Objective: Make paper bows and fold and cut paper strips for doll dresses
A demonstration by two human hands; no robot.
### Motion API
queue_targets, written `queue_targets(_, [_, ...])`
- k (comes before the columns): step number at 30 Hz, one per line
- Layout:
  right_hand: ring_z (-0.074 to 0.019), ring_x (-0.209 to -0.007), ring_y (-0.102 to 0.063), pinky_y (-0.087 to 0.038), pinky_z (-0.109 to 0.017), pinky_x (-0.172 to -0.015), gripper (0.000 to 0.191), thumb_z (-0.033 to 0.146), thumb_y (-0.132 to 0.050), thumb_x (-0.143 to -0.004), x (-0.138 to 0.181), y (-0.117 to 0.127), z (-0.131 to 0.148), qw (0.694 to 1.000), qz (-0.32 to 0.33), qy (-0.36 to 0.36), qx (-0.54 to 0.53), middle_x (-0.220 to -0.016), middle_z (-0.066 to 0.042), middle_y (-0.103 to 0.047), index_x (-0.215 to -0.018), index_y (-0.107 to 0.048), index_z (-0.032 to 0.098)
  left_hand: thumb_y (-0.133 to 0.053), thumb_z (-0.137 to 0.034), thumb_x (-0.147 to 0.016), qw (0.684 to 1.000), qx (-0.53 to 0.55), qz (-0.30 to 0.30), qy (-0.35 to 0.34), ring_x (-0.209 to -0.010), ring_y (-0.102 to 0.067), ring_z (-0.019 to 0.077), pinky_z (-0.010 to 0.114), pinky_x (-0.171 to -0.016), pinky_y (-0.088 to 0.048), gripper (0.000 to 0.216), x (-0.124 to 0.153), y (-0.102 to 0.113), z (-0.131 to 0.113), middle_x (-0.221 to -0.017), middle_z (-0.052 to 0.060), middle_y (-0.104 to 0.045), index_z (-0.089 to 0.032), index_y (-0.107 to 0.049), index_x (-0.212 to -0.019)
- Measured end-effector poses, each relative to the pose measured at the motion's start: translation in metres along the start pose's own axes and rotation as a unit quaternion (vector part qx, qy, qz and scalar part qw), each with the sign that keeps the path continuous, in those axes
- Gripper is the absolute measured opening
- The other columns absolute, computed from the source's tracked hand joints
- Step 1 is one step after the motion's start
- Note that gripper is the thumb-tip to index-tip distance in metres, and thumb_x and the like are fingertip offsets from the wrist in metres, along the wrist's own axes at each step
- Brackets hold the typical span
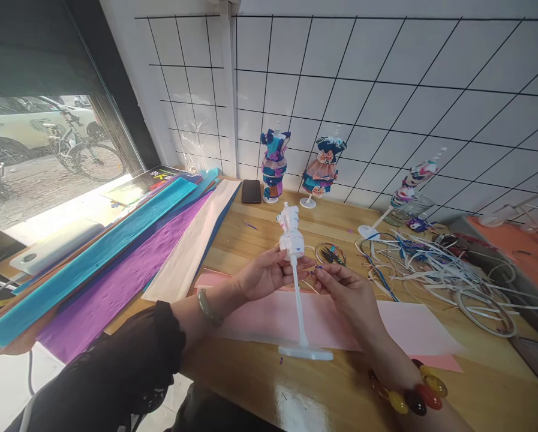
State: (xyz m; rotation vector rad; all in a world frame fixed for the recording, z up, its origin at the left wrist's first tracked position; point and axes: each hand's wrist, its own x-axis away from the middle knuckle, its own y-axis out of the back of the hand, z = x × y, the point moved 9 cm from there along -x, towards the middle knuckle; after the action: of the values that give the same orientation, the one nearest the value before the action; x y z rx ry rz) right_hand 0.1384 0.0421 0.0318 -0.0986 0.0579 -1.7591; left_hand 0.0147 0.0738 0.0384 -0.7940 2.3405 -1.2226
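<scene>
A miniature dress form [291, 233] wrapped in white material leans slightly in the middle, on a thin white pole with a round white base [305, 353]. My left hand [269, 273] grips it just under the torso, thumb at its lower edge and fingers behind the pole. Small blue specks show on the white wrapping. Just right of the pole, my right hand [347, 291] is closed in a pinch, with a tiny dark-blue scrap [319, 267] at its fingertips. Beneath both hands lie pink sheets [269, 315] on the wooden table.
Two dressed forms [274, 165] [321, 171] stand at the back by a phone [251, 191]; a third form [408, 186] tilts at right. Tangled strips [424, 258] and a wire coil [331, 254] lie at right. Blue, purple and cream paper [192, 240] covers the left.
</scene>
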Motion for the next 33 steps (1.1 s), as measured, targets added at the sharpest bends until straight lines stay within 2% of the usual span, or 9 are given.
queue_targets(6, [-0.0087,-0.049,-0.051,-0.041,-0.023,-0.053,0.025,0.041,-0.071,-0.07,0.001,-0.002,0.007,0.998,0.003,0.023,0.063,-0.054,0.002,-0.059,-0.066,-0.065,0.017,-0.053,-0.022,-0.085,0.999,-0.028,0.014,0.016,-0.11,-0.058,0.0223,0.044,-0.108,-0.026,0.024,0.0,0.0,0.006,-0.105,0.014,-0.067,-0.011,-0.059,-0.105])
queue_targets(11, [-0.0089,-0.049,-0.045,-0.036,-0.024,-0.051,0.032,0.046,-0.061,-0.078,0.003,-0.002,0.009,0.992,-0.003,0.057,0.116,-0.054,0.003,-0.052,-0.063,-0.057,0.018,-0.056,-0.021,-0.083,0.999,-0.034,0.025,0.023,-0.104,-0.061,0.0219,0.045,-0.107,-0.027,0.023,0.0,-0.002,0.008,-0.1,0.014,-0.068,-0.01,-0.06,-0.103])
queue_targets(17, [-0.0113,-0.052,-0.041,-0.033,-0.026,-0.052,0.038,0.047,-0.047,-0.086,0.008,-0.011,0.016,0.962,0.008,0.132,0.237,-0.055,0.003,-0.046,-0.06,-0.05,0.02,-0.057,-0.022,-0.083,0.999,-0.03,0.017,0.036,-0.099,-0.063,0.0214,0.046,-0.105,-0.03,0.022,0.001,-0.002,0.01,-0.101,0.012,-0.068,-0.013,-0.06,-0.102])
queue_targets(23, [-0.0127,-0.056,-0.049,-0.04,-0.026,-0.055,0.027,0.046,-0.052,-0.084,0.009,-0.007,0.021,0.975,-0.013,0.12,0.187,-0.064,0.001,-0.054,-0.08,-0.058,0.02,-0.059,-0.023,-0.082,0.997,-0.048,0.037,0.054,-0.101,-0.063,0.0247,0.048,-0.103,-0.031,0.025,0.003,-0.007,0.017,-0.103,0.014,-0.068,-0.013,-0.059,-0.104])
queue_targets(26, [-0.0123,-0.055,-0.047,-0.038,-0.026,-0.055,0.031,0.046,-0.052,-0.084,0.008,-0.008,0.022,0.976,0.006,0.116,0.187,-0.058,0.002,-0.052,-0.072,-0.06,0.019,-0.056,-0.024,-0.084,0.998,-0.048,0.033,0.037,-0.105,-0.06,0.026,0.047,-0.103,-0.032,0.024,0.002,-0.005,0.013,-0.105,0.015,-0.067,-0.012,-0.059,-0.105])
queue_targets(29, [-0.0108,-0.052,-0.045,-0.037,-0.025,-0.052,0.034,0.046,-0.056,-0.081,0.003,0.001,0.02,0.985,-0.016,0.095,0.141,-0.053,0.003,-0.05,-0.062,-0.058,0.019,-0.057,-0.024,-0.083,0.998,-0.047,0.03,0.039,-0.105,-0.06,0.0279,0.048,-0.099,-0.036,0.023,0.001,-0.004,0.011,-0.103,0.014,-0.067,-0.012,-0.059,-0.103])
queue_targets(33, [-0.0109,-0.055,-0.053,-0.045,-0.025,-0.057,0.022,0.041,-0.071,-0.07,-0.006,0.017,0.006,0.997,-0.052,0.041,0.039,-0.061,0.001,-0.061,-0.075,-0.068,0.019,-0.06,-0.024,-0.08,0.998,-0.046,0.01,0.038,-0.098,-0.064,0.026,0.046,-0.094,-0.039,0.022,0.0,0.0,0.009,-0.098,0.012,-0.068,-0.015,-0.059,-0.1])
